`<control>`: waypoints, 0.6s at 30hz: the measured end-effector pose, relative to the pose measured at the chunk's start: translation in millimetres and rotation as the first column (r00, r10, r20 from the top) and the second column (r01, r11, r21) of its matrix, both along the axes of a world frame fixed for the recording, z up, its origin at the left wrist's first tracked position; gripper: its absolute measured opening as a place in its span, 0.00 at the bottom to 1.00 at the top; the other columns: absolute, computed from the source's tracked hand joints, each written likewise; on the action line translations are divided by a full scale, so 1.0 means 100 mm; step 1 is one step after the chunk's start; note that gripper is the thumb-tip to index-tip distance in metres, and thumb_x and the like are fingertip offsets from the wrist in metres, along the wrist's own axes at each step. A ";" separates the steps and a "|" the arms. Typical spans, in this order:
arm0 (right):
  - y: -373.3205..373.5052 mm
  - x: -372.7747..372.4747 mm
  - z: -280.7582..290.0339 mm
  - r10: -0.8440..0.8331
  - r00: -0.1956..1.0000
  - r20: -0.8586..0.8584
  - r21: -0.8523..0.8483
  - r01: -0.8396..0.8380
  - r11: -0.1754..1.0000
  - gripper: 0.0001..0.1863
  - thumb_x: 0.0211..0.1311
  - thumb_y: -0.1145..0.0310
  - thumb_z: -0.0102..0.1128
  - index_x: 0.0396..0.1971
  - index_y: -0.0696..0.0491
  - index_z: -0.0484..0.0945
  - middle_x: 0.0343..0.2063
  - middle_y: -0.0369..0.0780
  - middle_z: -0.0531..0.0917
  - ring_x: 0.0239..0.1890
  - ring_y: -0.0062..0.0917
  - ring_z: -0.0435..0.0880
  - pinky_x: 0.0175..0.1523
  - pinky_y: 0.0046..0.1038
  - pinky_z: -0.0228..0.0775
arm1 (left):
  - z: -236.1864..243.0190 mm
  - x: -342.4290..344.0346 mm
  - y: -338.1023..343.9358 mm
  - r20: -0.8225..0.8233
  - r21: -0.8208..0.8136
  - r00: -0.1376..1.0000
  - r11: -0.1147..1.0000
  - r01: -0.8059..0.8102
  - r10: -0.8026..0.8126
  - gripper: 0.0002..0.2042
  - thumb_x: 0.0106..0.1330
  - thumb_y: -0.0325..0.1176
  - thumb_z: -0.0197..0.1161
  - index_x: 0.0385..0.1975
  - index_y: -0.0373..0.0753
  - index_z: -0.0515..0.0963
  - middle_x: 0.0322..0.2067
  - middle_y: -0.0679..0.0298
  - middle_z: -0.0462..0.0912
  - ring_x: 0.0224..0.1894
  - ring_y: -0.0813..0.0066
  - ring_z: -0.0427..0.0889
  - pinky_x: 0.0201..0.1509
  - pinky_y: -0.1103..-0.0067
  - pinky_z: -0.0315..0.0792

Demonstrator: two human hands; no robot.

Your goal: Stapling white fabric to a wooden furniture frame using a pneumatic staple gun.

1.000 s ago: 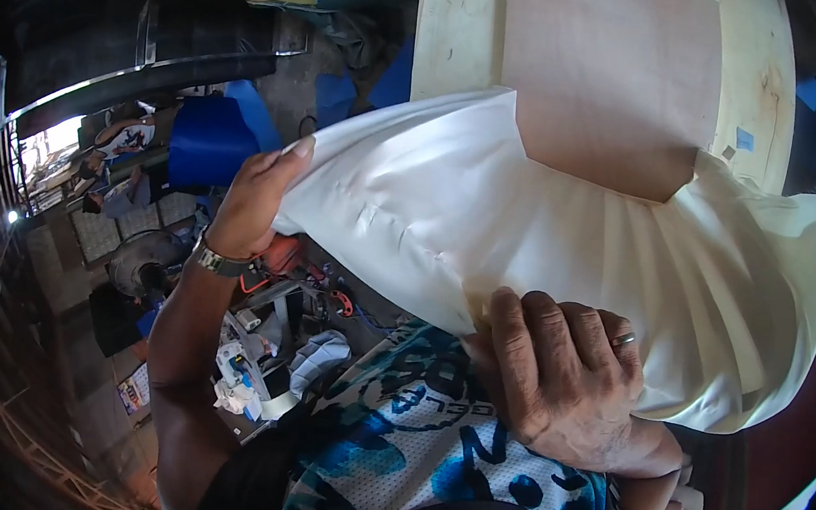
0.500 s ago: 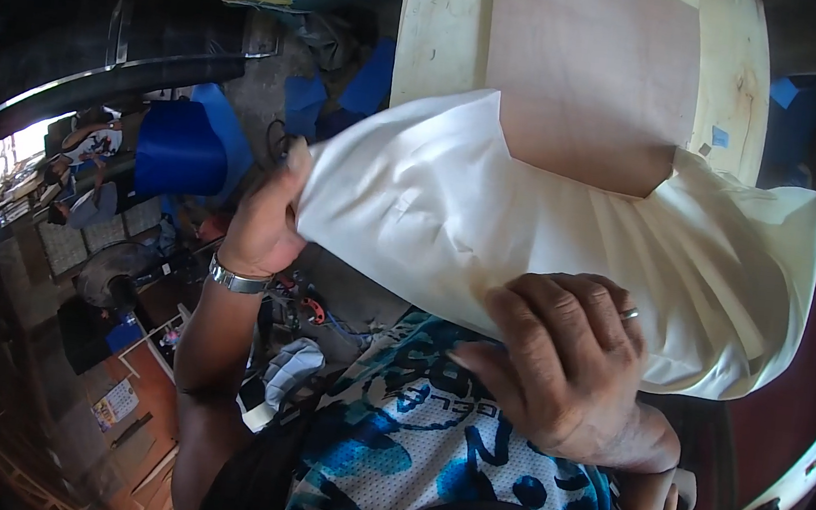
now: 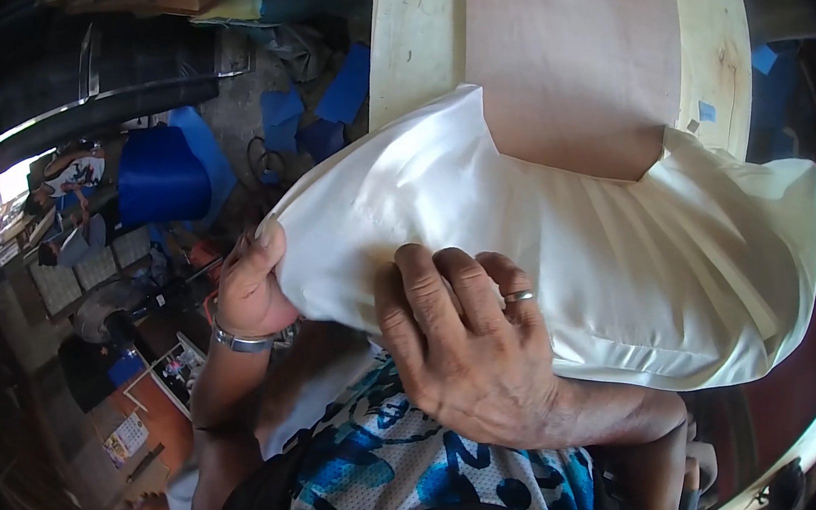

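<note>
A glossy white upholstery cover (image 3: 550, 241) is stretched with creases over the near end of a padded-looking piece. Past its notched edge lies a smooth pinkish-brown panel (image 3: 571, 62) on a pale wooden board (image 3: 416, 49). My left hand (image 3: 259, 283), wearing a metal watch, pinches the cover's left corner, thumb on top and fingers mostly hidden below. With a ring on one finger, my right hand (image 3: 468, 348) closes over the cover's near edge, its fingertips pressed into the fabric. Its thumb is out of sight.
Blue sheet pieces (image 3: 342, 86) lie on the floor beyond the board, near a large blue roll (image 3: 163, 177). At the left stand a fan (image 3: 105, 311) and an orange-brown surface (image 3: 164, 409). Other people (image 3: 74, 182) sit at the far left.
My right hand has moved left along the cover's near edge and now presses on it. My left hand has come lower and nearer, drawing the corner down.
</note>
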State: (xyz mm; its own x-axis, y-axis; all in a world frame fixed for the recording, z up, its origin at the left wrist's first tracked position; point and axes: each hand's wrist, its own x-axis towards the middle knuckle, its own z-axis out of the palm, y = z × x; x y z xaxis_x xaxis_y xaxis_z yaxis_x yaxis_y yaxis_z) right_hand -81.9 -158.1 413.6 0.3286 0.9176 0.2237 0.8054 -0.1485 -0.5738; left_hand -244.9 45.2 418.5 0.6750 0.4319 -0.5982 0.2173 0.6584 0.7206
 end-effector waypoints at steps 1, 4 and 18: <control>0.04 0.01 0.02 -0.014 1.000 -0.006 0.030 0.014 0.999 0.23 0.48 0.60 0.59 0.45 0.55 0.82 0.48 0.43 0.80 0.47 0.30 0.81 0.45 0.33 0.74 | 0.00 -0.03 0.01 -0.003 -0.004 1.000 1.000 0.004 -0.004 0.30 0.78 0.45 0.51 0.67 0.23 0.63 0.62 0.43 0.74 0.61 0.53 0.79 0.66 0.61 0.72; 0.04 0.00 0.09 0.067 0.989 -0.134 0.060 -0.060 0.996 0.16 0.51 0.62 0.59 0.37 0.54 0.84 0.41 0.40 0.79 0.47 0.28 0.77 0.43 0.32 0.67 | 0.00 -0.29 0.17 -0.312 0.384 0.949 0.909 0.163 -0.039 0.26 0.78 0.45 0.52 0.63 0.26 0.70 0.57 0.50 0.80 0.54 0.64 0.81 0.60 0.68 0.74; -0.07 0.10 0.25 0.166 0.941 -0.296 0.193 -0.112 0.975 0.11 0.45 0.66 0.66 0.31 0.53 0.83 0.32 0.36 0.80 0.34 0.24 0.83 0.35 0.24 0.78 | 0.23 0.86 0.34 -0.382 0.908 0.357 -0.275 0.316 -0.852 0.10 0.60 0.27 0.69 0.41 0.45 0.85 0.47 0.66 0.88 0.52 0.67 0.86 0.58 0.64 0.74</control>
